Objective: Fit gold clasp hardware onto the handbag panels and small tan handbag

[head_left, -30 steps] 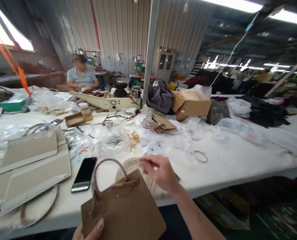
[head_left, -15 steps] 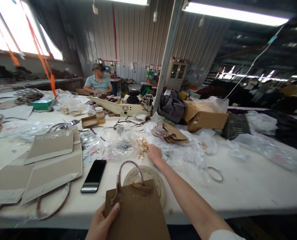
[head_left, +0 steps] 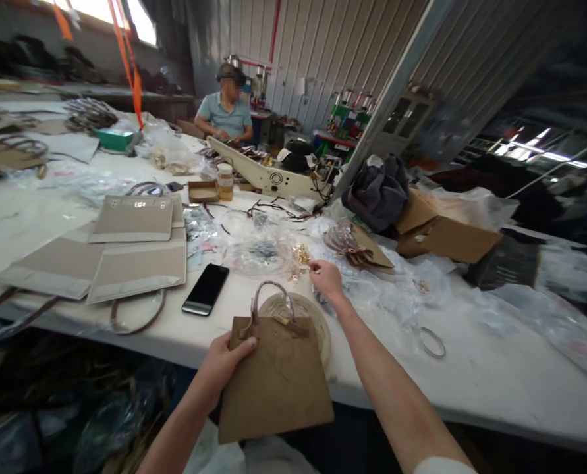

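Workshop w/ ribbed metal walls and a long white table [head_left: 471, 388], cluttered edge to edge. Head view, the only one: the left hand [head_left: 224, 362] grips the brown bag panel [head_left: 273, 388] at its upper left corner, thumb on the face and fingers wrapped behind. The panel hangs half off the near table edge, long axis running away from the person, handle [head_left: 266, 293] end farthest. Its top lies over a round woven coil [head_left: 317, 322]. The right hand [head_left: 327, 282] is stretched out past the coil, fingertips drawn together at the edge of the clear plastic bags. Can't tell whether a small piece sits btwn them, too small to read. The gold hardware [head_left: 300, 255] lies just beside those fingertips, slightly left and farther out, so the right hand is by far the nearer one to it, while the left is taken up w/ the panel. A black phone [head_left: 205, 289] lies left of the handle, beige panels [head_left: 135, 270] farther left, a metal ring [head_left: 431, 342] off to the right, well apart. Farther back are a jar [head_left: 224, 182], a grey cloth [head_left: 379, 191] and a cardboard box [head_left: 446, 237]. A co-worker [head_left: 224, 112] sits at the far end, hands down on their own work.
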Tool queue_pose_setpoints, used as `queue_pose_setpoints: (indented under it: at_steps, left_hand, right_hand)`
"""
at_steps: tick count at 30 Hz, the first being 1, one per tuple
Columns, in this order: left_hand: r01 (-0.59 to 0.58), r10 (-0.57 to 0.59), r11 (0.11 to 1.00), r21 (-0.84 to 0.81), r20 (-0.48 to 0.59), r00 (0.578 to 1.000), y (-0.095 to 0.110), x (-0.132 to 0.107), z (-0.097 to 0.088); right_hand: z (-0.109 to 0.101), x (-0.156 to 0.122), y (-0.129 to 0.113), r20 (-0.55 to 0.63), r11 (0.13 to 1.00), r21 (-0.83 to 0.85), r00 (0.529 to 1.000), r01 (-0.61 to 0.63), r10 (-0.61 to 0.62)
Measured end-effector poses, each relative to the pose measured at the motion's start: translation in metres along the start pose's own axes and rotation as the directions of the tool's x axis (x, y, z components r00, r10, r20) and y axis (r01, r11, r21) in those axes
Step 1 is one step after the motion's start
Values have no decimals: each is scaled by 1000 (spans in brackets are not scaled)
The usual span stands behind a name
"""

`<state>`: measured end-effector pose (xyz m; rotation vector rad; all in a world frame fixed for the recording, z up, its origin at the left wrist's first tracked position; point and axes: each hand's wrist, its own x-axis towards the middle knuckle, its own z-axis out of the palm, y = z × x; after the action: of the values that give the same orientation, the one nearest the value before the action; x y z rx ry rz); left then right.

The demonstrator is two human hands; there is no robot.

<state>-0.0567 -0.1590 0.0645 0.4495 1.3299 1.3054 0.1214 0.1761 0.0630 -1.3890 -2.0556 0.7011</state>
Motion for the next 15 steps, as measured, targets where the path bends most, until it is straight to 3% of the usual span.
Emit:
queue_pose_setpoints:
  at_steps: [5, 7, 9, 10, 12, 14, 15]
  left_hand:
    - [-107, 108, 993, 47, -16, 994, 3, 0, 1]
    - [-133, 134, 989, 69, -10, 991, 6, -1, 2]
    - [-153, 155, 983, 101, -6, 988, 8, -2, 3]
    - [-163, 166, 979, 125, -12, 986, 8, -1, 4]
    - [-180, 191, 964, 193, -39, 981, 8, 1, 5]
    - [-191, 223, 941, 278, -88, 971, 8, 5, 7]
    - [-197, 242, 928, 317, -109, 964, 7, 7, 8]
  right_hand:
    - [-24, -18, -7, 23, 924, 371, 995, -94, 92]
    - [-39, -36, -10, 83, 783, 597, 984, -176, 158]
    - [-53, -59, -14, 187, 561, 784, 962, -267, 197]
    - [-59, -71, -17, 240, 461, 834, 951, -305, 195]
    - [-66, -94, -23, 323, 345, 868, 933, -358, 156]
    - [-66, -114, -31, 346, 319, 874, 930, -367, 124]
    - [-63, -123, -35, 323, 358, 868, 939, -343, 117]
